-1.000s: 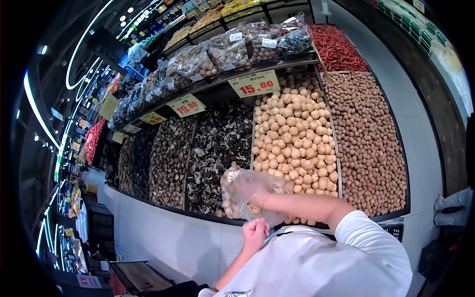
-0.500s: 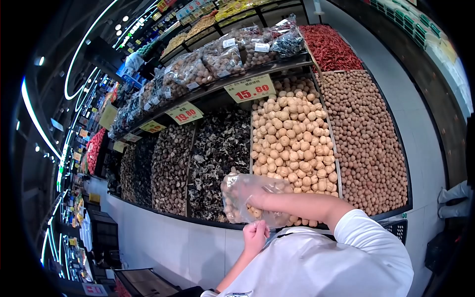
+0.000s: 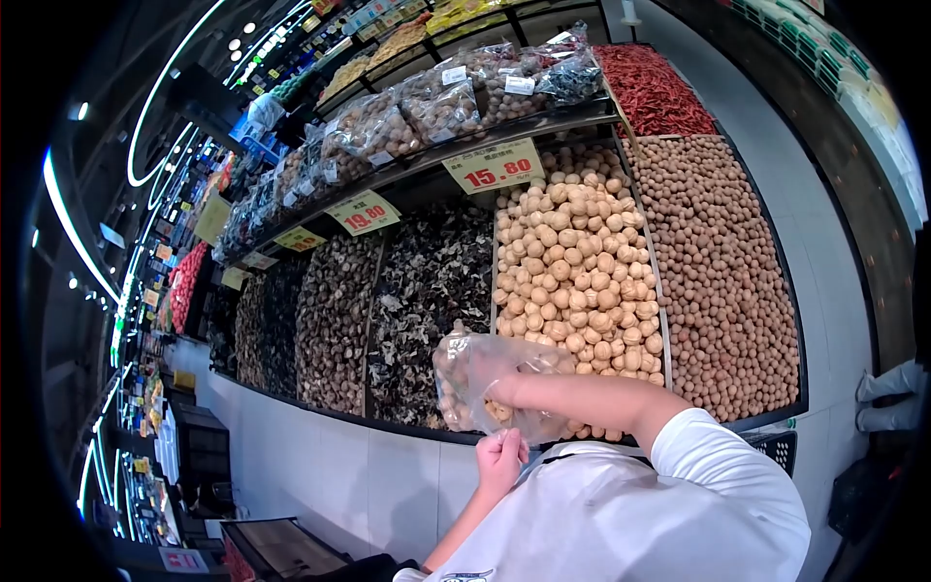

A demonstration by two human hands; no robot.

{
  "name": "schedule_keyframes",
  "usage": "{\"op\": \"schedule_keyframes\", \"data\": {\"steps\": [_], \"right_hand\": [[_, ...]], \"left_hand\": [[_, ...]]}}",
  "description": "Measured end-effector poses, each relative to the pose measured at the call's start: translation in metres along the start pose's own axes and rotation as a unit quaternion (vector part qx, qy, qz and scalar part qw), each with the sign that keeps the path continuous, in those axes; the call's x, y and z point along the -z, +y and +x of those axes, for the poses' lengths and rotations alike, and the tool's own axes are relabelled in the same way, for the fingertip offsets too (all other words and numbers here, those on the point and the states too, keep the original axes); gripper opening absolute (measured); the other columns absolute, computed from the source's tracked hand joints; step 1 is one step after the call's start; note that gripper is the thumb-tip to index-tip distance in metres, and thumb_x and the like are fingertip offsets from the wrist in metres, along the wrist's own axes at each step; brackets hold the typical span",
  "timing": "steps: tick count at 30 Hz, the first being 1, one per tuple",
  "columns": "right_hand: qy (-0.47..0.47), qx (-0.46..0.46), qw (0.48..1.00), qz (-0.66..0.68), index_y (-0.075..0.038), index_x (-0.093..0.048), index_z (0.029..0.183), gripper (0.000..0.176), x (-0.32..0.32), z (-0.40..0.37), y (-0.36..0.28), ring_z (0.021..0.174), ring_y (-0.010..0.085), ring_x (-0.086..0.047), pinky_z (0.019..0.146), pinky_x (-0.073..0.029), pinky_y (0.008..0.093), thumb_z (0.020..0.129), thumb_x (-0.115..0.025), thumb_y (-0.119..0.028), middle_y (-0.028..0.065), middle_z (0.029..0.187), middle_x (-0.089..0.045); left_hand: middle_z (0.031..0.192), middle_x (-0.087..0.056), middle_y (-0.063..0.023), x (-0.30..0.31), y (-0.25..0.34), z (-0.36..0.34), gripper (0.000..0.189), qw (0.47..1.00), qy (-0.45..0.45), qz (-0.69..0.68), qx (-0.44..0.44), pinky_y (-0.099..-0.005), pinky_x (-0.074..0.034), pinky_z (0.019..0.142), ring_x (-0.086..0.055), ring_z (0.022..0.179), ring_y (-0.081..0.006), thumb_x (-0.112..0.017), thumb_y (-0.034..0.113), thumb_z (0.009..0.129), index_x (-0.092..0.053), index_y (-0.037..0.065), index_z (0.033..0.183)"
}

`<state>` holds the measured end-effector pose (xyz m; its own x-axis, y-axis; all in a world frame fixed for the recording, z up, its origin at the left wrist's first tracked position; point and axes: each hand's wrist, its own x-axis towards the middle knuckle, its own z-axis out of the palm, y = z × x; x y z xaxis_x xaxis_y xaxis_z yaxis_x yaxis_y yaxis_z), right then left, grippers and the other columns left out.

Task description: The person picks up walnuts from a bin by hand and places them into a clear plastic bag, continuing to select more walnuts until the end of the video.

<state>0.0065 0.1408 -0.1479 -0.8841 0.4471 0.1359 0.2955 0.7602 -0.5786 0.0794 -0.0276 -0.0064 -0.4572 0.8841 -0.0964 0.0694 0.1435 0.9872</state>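
Note:
A clear plastic bag (image 3: 454, 376) with several walnuts in it lies over the front of the walnut bin (image 3: 572, 262) and the neighbouring bin of dried black fungus (image 3: 432, 296). My left hand (image 3: 500, 460) is closed at the bag's lower edge, pinching the plastic. From the right, my right hand (image 3: 497, 380) reaches into the bag. Cloudy film covers its fingers, so their grip is hard to make out. Loose walnuts show behind and beside my right forearm.
Right of the walnuts is a bin of small round brown dried fruit (image 3: 718, 281), with dried red chillies (image 3: 648, 92) behind. Bagged goods (image 3: 417, 121) line a raised shelf above price signs (image 3: 493, 167). Dried mushrooms (image 3: 335, 320) fill a bin further left. A person's legs (image 3: 887, 398) stand at far right.
The view has shifted very slightly. Both hands and the bag keep nearly the same position.

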Motion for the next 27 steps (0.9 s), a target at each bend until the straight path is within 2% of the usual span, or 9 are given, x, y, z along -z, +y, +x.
{"op": "schedule_keyframes", "data": {"steps": [2,3,5,6,8,12,21,23,27], "right_hand": [[-0.117,-0.005,0.987,-0.106,-0.004,-0.067,0.11,0.029,-0.014,0.006,0.002,0.097,0.0363,-0.067,0.081,-0.056,0.0446,0.088,-0.059,-0.023,0.0231,0.111,-0.064],[-0.117,-0.004,0.987,-0.106,-0.004,-0.067,0.11,0.029,0.001,0.0,-0.002,0.097,0.0363,-0.067,0.081,-0.056,0.0446,0.088,-0.059,-0.023,0.0231,0.111,-0.064],[0.051,0.026,0.994,0.088,-0.007,-0.074,0.086,0.02,0.062,-0.019,-0.018,0.078,0.0302,-0.071,0.07,-0.056,0.0414,0.089,-0.061,-0.021,0.0163,0.086,-0.072],[0.051,0.026,0.994,0.088,-0.007,-0.074,0.086,0.02,0.08,-0.019,-0.022,0.078,0.0302,-0.071,0.07,-0.056,0.0414,0.089,-0.061,-0.021,0.0163,0.086,-0.072],[-0.079,0.019,0.996,0.041,-0.006,-0.071,0.105,0.027,0.103,-0.018,-0.028,0.099,0.0358,-0.066,0.086,-0.054,0.0435,0.086,-0.062,-0.022,0.0209,0.111,-0.067],[-0.076,-0.012,0.997,0.024,-0.007,-0.072,0.103,0.026,0.111,-0.022,-0.035,0.096,0.0344,-0.067,0.085,-0.054,0.0432,0.086,-0.062,-0.023,0.02,0.105,-0.069],[-0.116,0.009,0.993,0.007,-0.008,-0.073,0.105,0.029,0.108,-0.014,-0.027,0.094,0.0338,-0.068,0.085,-0.054,0.0426,0.085,-0.063,-0.027,0.0187,0.102,-0.07],[-0.068,0.076,0.995,0.002,-0.003,-0.071,0.109,0.037,0.076,-0.007,-0.01,0.097,0.0352,-0.068,0.077,-0.056,0.0436,0.089,-0.057,-0.033,0.0194,0.115,-0.067],[-0.119,0.037,0.992,0.035,-0.001,-0.067,0.115,0.042,0.106,-0.012,-0.022,0.101,0.0356,-0.066,0.084,-0.055,0.044,0.089,-0.058,-0.034,0.0212,0.122,-0.063]], "left_hand": [[0.065,-0.059,-0.0038,0.001,0.0,-0.001,0.039,1.0,-0.002,0.006,-0.003,-0.025,-0.041,0.052,-0.053,0.054,-0.01,-0.05,0.016,0.105,-0.059,0.001,0.07],[0.065,-0.059,-0.0038,0.001,-0.001,-0.001,0.039,1.0,-0.002,0.006,-0.004,-0.025,-0.041,0.052,-0.053,0.054,-0.01,-0.05,0.016,0.105,-0.059,0.001,0.07],[0.065,-0.059,-0.0038,0.002,-0.003,-0.002,0.039,1.0,0.0,0.004,-0.001,-0.0248,-0.041,0.052,-0.053,0.054,-0.01,-0.05,0.016,0.105,-0.06,0.001,0.071],[0.065,-0.059,-0.0038,0.002,-0.003,-0.003,0.039,1.0,0.001,0.003,-0.001,-0.0248,-0.041,0.052,-0.053,0.054,-0.01,-0.05,0.016,0.105,-0.06,0.001,0.071],[0.066,-0.059,-0.0038,0.002,-0.003,-0.003,0.037,1.0,0.006,-0.009,0.01,-0.0247,-0.041,0.052,-0.053,0.054,-0.01,-0.05,0.015,0.104,-0.06,0.001,0.072],[0.066,-0.06,-0.0041,0.003,-0.006,-0.003,0.037,1.0,0.001,-0.003,0.002,-0.0247,-0.042,0.052,-0.054,0.054,-0.0101,-0.05,0.014,0.104,-0.06,0.0,0.072],[0.067,-0.06,-0.0049,0.004,-0.006,-0.003,0.037,1.0,0.001,-0.009,0.006,-0.0248,-0.041,0.052,-0.054,0.054,-0.0102,-0.05,0.013,0.104,-0.06,-0.001,0.071],[0.066,-0.06,-0.005,0.003,-0.005,-0.003,0.037,1.0,0.003,-0.01,0.012,-0.0247,-0.041,0.052,-0.054,0.054,-0.0101,-0.05,0.013,0.104,-0.06,-0.001,0.07],[0.066,-0.06,-0.0051,0.002,-0.007,-0.001,0.038,1.0,0.005,-0.007,0.009,-0.0247,-0.041,0.052,-0.054,0.054,-0.0101,-0.05,0.014,0.104,-0.059,0.0,0.07]]}}
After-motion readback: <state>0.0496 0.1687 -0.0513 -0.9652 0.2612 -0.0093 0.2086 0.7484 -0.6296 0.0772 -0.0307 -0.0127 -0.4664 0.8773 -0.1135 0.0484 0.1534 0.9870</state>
